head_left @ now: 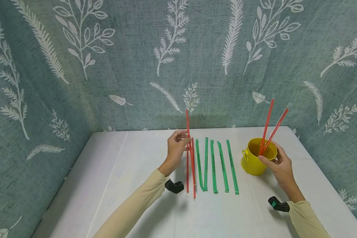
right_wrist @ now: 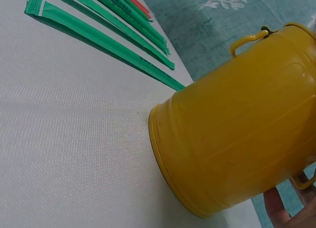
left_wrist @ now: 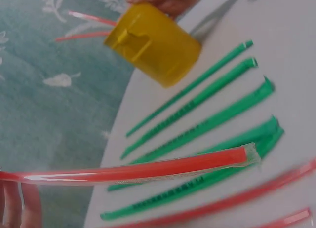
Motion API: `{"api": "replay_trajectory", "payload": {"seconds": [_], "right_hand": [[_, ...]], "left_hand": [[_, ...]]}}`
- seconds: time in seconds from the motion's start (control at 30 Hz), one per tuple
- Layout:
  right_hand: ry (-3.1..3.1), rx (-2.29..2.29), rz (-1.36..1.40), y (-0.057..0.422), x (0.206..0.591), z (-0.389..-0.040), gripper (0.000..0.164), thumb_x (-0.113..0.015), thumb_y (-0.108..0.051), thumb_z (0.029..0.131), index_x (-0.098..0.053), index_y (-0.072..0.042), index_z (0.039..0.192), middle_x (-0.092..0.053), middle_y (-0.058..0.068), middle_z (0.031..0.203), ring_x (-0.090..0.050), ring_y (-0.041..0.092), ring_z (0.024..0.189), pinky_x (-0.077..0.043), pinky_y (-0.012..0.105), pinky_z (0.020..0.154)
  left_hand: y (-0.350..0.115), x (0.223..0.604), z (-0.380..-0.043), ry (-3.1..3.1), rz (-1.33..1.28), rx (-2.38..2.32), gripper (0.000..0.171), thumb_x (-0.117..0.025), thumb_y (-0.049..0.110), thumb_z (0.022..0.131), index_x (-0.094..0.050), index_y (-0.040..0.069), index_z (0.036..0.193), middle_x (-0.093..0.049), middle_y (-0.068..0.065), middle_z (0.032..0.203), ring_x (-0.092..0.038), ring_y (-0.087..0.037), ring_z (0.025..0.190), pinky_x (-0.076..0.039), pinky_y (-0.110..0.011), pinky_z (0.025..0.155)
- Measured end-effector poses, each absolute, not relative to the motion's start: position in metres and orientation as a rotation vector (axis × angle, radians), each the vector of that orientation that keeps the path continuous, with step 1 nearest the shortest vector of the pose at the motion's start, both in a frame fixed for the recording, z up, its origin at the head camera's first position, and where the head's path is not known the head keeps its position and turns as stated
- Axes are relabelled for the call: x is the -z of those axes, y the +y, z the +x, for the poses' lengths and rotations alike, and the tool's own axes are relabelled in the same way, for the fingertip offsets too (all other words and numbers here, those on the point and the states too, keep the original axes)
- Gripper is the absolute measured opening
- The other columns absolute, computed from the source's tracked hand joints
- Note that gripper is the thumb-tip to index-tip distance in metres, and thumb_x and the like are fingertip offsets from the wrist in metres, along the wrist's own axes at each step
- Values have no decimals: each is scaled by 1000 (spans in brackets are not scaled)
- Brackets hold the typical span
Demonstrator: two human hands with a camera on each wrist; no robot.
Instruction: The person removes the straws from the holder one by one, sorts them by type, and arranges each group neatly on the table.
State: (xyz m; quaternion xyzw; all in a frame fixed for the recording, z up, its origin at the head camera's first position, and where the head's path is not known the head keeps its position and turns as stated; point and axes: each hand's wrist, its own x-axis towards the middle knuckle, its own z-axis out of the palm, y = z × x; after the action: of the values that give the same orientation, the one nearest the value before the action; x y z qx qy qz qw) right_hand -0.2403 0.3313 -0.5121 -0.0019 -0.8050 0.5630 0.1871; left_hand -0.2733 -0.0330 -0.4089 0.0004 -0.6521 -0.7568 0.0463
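Observation:
My left hand (head_left: 175, 149) pinches a red straw (head_left: 187, 121) in a clear wrapper, held up over the left end of a row of straws. In the left wrist view, the held straw (left_wrist: 148, 172) crosses in front of the green ones. Two more red straws lie on the table beneath that hand, one red straw (head_left: 187, 175) being leftmost. My right hand (head_left: 282, 167) grips the right side of a small yellow bucket (head_left: 254, 165), its thumb at the rim. Two red straws (head_left: 267, 124) stand in the bucket, leaning right.
Several green-wrapped straws (head_left: 213, 167) lie side by side between the hands on the white table (head_left: 131, 185). A patterned grey-green cloth (head_left: 137, 66) hangs behind the table and along its sides. A black wrist device (head_left: 174, 186) sits by the left sleeve.

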Motion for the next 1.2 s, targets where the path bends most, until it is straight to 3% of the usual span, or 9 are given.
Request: {"api": "replay_trajectory", "payload": {"seconds": [0.27,0.53,0.93,1.03,1.2], "right_hand": [[-2283,-1538,-6,333,513,-241,67,-65,-24,79,-29,-32,135,-40,-4,130,-39,8,112,-38,4,81],[-2296,-1533,1,332,511,-240,67,-65,-25,80,-28,-32,136,-39,-4,131,-39,9,114,-37,4,82],[-2270,-1546,14,330,510,-241,67,-65,-22,80,-30,-31,136,-39,-3,131,-39,9,114,-38,4,82],[-2271,-1540,15,331,512,-242,67,-65,-22,80,-30,-31,136,-39,-3,131,-39,9,114,-37,4,82],[-2265,-1542,19,332,515,-242,67,-65,-22,80,-29,-30,136,-39,-3,131,-39,9,114,-37,4,82]], "left_hand": [[-55,423,-274,-2017,111,2304,27,-59,0,78,-57,4,105,-54,-12,92,-58,-22,74,-53,-45,60],[-74,442,-280,-2068,201,2294,27,-61,0,77,-58,3,104,-55,-12,92,-57,-35,83,-51,-33,52],[-85,463,-287,-2274,244,2186,26,-61,3,78,-59,5,104,-56,-12,92,-58,-23,71,-53,-38,52],[-84,469,-288,-2345,225,2111,26,-63,4,78,-59,6,104,-57,-12,91,-60,-25,69,-53,-38,52],[-79,479,-288,-2453,194,1978,27,-65,6,77,-59,5,103,-59,-10,87,-60,-21,66,-52,-35,50]]}}
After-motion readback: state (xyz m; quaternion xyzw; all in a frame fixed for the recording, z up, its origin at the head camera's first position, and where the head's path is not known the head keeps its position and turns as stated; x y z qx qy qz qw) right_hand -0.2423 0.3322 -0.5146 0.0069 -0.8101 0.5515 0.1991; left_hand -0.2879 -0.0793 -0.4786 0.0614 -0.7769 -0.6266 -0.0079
